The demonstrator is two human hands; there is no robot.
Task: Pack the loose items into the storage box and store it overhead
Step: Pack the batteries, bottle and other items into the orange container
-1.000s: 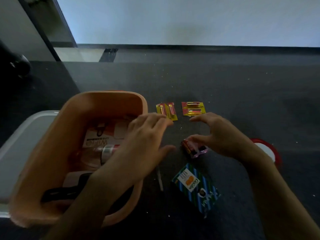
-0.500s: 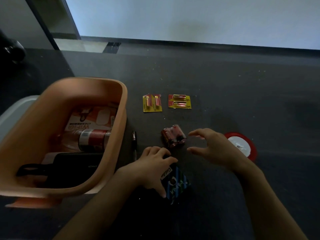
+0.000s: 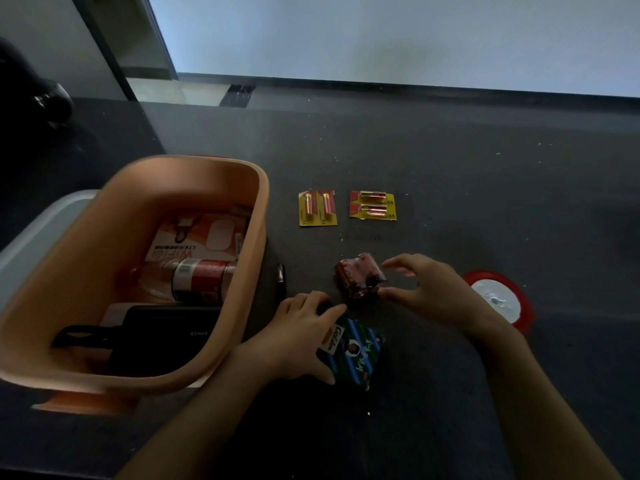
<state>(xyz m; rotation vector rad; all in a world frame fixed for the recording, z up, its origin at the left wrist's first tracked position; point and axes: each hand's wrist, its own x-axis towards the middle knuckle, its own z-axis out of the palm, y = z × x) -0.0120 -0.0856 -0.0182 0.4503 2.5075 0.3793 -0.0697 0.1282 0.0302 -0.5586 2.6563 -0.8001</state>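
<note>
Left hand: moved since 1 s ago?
Yes. The left hand has left the orange plastic storage box and gone right, onto the blue striped packet near the shrink-wrapped red batteries.

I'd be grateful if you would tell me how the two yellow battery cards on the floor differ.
The left battery card holds its two cells upright, pointing away from the person; the right battery card holds its cells sideways, stacked. The right one is wider than tall, the left taller. Both are yellow-and-red two-cell packs marked AA, lying flat, untouched.

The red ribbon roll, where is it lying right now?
In the head view the red ribbon roll lies flat on the dark floor at the right, just beyond the right hand, apart from the orange box.
</note>
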